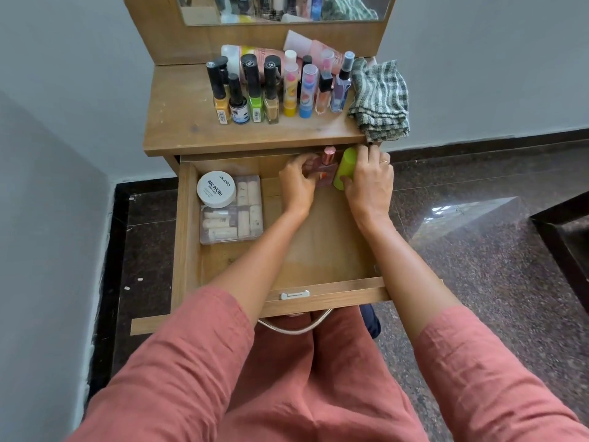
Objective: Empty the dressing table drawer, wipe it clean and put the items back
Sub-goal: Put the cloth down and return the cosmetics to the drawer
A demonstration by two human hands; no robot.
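Observation:
The wooden drawer [318, 250] is pulled out below the dressing table top [178, 122]. At its back right, my left hand [298, 185] grips a pink perfume bottle [326, 167] with a rose-gold cap. Beside it my right hand [369, 183] grips a lime-green bottle [345, 169]. At the drawer's left lies a clear plastic box [232, 215] of small tubes, with a white nail polish remover tub [216, 189] on top. A striped green and white cloth [381, 100] lies folded on the table top at the right.
Several nail polish bottles [251, 90], tubes and spray bottles stand in rows on the table top below a mirror [283, 9]. Grey walls lie left and behind. Dark speckled floor [478, 250] spreads to the right, with a dark furniture edge [561, 237] at far right.

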